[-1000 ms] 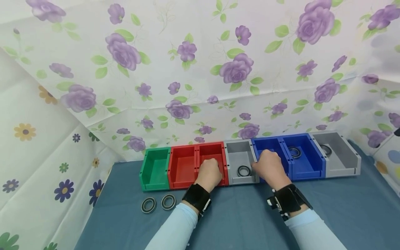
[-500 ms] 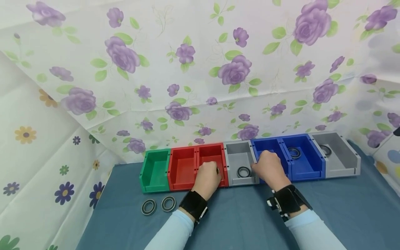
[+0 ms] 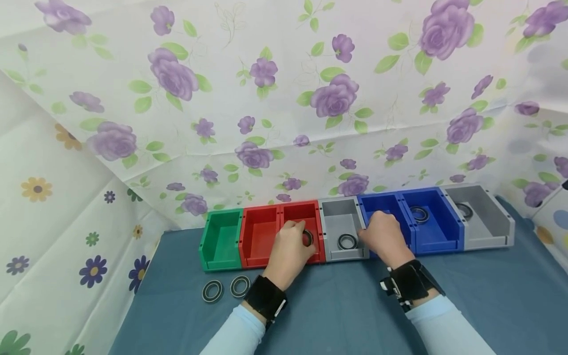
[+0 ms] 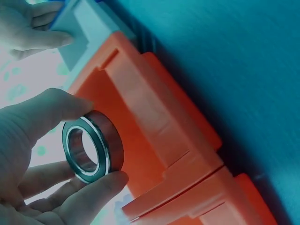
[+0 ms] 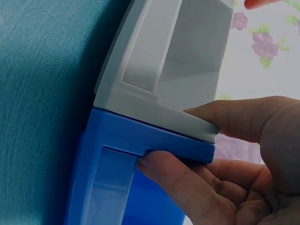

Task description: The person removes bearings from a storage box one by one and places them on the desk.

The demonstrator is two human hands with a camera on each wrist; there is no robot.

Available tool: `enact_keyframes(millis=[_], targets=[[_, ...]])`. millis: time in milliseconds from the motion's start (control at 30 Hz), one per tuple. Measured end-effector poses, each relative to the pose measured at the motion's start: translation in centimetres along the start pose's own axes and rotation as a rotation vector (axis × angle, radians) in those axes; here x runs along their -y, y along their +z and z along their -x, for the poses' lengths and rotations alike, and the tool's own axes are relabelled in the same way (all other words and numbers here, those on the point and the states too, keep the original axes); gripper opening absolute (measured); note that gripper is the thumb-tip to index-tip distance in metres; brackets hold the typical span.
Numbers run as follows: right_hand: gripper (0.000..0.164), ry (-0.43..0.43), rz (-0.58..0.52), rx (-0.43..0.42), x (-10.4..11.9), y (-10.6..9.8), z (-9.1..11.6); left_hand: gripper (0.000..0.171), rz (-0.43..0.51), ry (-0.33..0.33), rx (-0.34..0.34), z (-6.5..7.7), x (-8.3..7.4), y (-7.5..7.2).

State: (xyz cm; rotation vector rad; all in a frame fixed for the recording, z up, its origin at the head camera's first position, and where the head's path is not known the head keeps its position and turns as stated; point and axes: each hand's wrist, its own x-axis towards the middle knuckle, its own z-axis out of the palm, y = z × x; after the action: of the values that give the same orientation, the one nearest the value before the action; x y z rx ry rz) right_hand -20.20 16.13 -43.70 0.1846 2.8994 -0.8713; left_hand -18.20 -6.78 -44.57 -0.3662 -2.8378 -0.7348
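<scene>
My left hand [image 3: 288,251] pinches a ball bearing [image 4: 114,140] between thumb and fingertips. In the left wrist view the bearing is held on edge, its black seal and bright rims showing, above the right-hand red bin [image 4: 154,108]. My right hand [image 3: 385,236] grips the two adjoining side walls of the middle grey bin [image 5: 136,101] and the left blue bin [image 5: 126,129]. Its thumb lies on the grey side and its fingers reach into the blue side. A second bearing [image 3: 347,248] lies at the front of the middle grey bin.
Two bearings, a left one [image 3: 212,299] and a right one [image 3: 233,286], lie on the blue cloth [image 3: 337,315]. The row also has a green bin [image 3: 220,266], another red bin [image 3: 261,261], a right blue bin [image 3: 439,245] and an end grey bin [image 3: 488,240]; the last two hold bearings.
My left hand has turned and drawn slightly left and toward me, bringing the bearing it pinches into sight. The right hand keeps its place on the bin walls.
</scene>
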Motion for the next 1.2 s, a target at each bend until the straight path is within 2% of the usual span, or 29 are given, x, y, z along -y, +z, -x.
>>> enact_keyframes(millis=[267,467,667,833,1200], targets=[[0.036,-0.013,-0.004,-0.002,0.0,0.0,0.1,0.051,0.053,0.092,-0.205,1.1,-0.2,-1.8],[0.037,-0.012,-0.012,-0.006,0.0,-0.1,0.2,0.053,0.134,0.126,-0.289,1.5,-0.3,-3.9],[0.036,-0.015,0.001,-0.003,0.0,-0.2,0.2,0.056,0.133,0.143,-0.328,2.2,-0.2,-5.7],[0.037,-0.014,-0.003,0.003,0.0,-0.1,0.3,0.058,0.114,0.133,-0.347,2.9,0.0,-6.5],[0.037,-0.019,-0.002,0.000,-0.1,0.0,0.2,0.063,0.163,0.017,-0.328,4.9,1.0,-6.9]])
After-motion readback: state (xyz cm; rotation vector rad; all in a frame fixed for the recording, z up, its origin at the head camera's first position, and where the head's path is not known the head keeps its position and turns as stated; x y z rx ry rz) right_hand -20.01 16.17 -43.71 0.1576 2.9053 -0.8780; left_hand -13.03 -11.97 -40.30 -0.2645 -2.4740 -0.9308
